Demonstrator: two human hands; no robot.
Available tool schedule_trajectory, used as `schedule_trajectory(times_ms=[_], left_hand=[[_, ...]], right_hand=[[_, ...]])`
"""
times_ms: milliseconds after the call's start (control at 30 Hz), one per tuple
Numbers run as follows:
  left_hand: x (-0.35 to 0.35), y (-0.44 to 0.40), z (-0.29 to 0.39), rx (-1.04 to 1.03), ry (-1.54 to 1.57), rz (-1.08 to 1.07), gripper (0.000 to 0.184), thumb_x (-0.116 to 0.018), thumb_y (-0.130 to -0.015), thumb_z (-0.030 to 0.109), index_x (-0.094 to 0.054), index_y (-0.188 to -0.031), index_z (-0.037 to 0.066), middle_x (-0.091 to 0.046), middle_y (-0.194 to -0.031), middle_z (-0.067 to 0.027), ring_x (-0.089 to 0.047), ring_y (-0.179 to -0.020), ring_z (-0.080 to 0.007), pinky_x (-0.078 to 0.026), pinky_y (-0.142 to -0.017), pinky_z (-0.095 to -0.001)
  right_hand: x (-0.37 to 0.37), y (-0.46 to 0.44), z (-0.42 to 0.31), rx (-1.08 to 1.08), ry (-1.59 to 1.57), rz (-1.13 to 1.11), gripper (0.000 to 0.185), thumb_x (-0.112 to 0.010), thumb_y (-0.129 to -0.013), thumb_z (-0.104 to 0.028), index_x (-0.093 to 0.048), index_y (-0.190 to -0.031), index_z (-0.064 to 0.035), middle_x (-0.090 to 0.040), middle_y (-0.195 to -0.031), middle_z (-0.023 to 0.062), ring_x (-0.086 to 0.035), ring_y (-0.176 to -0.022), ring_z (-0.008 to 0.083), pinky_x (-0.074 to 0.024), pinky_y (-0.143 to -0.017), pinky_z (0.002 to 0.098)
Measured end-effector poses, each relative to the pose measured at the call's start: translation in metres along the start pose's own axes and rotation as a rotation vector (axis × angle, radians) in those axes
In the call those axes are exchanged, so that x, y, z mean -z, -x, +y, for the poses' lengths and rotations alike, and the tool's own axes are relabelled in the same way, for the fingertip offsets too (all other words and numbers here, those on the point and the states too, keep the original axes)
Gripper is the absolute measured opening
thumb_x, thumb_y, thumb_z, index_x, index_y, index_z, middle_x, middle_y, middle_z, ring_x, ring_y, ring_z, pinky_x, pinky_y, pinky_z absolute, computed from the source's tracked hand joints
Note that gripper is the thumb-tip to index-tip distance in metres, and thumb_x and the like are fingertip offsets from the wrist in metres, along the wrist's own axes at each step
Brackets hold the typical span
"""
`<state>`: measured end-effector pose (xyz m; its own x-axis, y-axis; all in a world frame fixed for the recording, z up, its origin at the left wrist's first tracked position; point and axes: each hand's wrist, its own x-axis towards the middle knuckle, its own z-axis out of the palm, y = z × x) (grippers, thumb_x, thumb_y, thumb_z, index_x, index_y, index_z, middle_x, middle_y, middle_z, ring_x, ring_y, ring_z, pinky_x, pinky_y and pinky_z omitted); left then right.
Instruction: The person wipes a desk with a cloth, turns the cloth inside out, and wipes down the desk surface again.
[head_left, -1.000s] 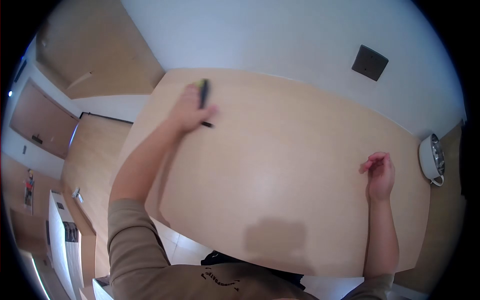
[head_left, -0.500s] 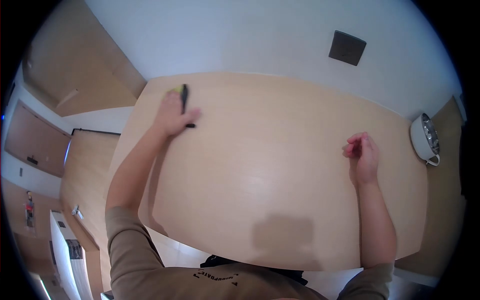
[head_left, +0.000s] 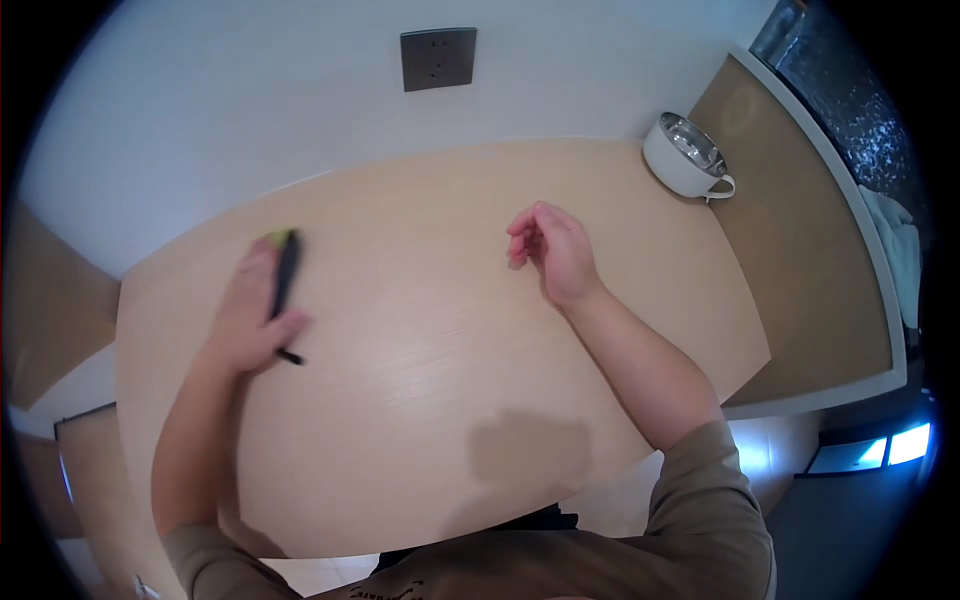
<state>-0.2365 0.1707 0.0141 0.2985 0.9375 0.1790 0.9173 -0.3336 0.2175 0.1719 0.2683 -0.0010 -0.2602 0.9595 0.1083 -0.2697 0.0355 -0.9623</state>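
Note:
My left hand (head_left: 248, 315) lies low over the left part of the table (head_left: 400, 390), slightly blurred. It is closed on a long, narrow black thing (head_left: 288, 270) with a yellow-green part at its far end. Fingers cover that far end and the thumb crosses the black strip near its lower tip. What kind of thing it is, I cannot make out. Nearer the middle of the table, my right hand (head_left: 560, 255) rests on its side with loosely curled fingers. Nothing shows in its hollow.
A white bowl with a handle (head_left: 685, 160) and shiny metal inside stands at the back right corner. Beside it rises a low wooden partition (head_left: 810, 220). On the white wall behind is a dark socket plate (head_left: 438, 58).
The view has swung to the right, bringing the bowl and partition further in. My left hand and the black thing have come closer to my right hand, which keeps its curled shape.

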Motion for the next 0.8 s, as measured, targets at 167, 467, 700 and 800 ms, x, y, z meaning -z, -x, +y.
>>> schedule_trajectory(times_ms=[167, 467, 700, 800], left_hand=[[0.029, 0.118, -0.167, 0.577, 0.23, 0.269, 0.069, -0.052, -0.098, 0.035, -0.03, -0.148, -0.008, -0.035, -0.152, -0.0244, -0.035, -0.141, -0.0337, -0.026, -0.117, -0.0393], [0.045, 0.163, -0.226, 0.883, -0.302, 0.247, 0.079, -0.052, -0.094, 0.058, -0.051, -0.124, -0.015, -0.053, -0.127, -0.0353, -0.048, -0.124, -0.0478, -0.036, -0.106, -0.0487], [0.01, 0.03, -0.064, 0.394, -0.159, 0.206, 0.081, -0.065, -0.081, 0.052, -0.049, -0.122, -0.016, -0.051, -0.125, -0.0344, -0.047, -0.12, -0.0471, -0.035, -0.106, -0.0502], [-0.006, -0.036, 0.039, 0.201, -0.123, 0.072, 0.1, -0.065, -0.078, 0.06, -0.038, -0.134, -0.019, -0.04, -0.141, -0.0371, -0.034, -0.136, -0.0486, -0.023, -0.118, -0.0488]], right_hand=[[-0.005, 0.001, -0.003, -0.009, 0.022, -0.023, 0.035, -0.042, -0.104, -0.025, -0.062, -0.085, -0.0035, -0.059, -0.072, 0.0031, -0.054, -0.064, 0.0102, -0.0468, -0.059, 0.0257], [-0.018, 0.001, 0.001, -0.026, 0.095, -0.022, 0.031, -0.047, -0.103, -0.025, -0.061, -0.084, -0.0048, -0.054, -0.071, 0.0006, -0.051, -0.066, 0.0082, -0.0445, -0.061, 0.024], [-0.018, 0.0, 0.001, -0.026, 0.074, -0.046, 0.031, -0.047, -0.103, -0.023, -0.061, -0.084, -0.0036, -0.056, -0.071, 0.0023, -0.053, -0.066, 0.0098, -0.0458, -0.062, 0.0253], [-0.016, -0.001, 0.004, -0.015, 0.045, -0.05, 0.032, -0.046, -0.103, -0.025, -0.061, -0.083, -0.004, -0.056, -0.071, 0.0023, -0.053, -0.067, 0.0101, -0.045, -0.061, 0.0249]])
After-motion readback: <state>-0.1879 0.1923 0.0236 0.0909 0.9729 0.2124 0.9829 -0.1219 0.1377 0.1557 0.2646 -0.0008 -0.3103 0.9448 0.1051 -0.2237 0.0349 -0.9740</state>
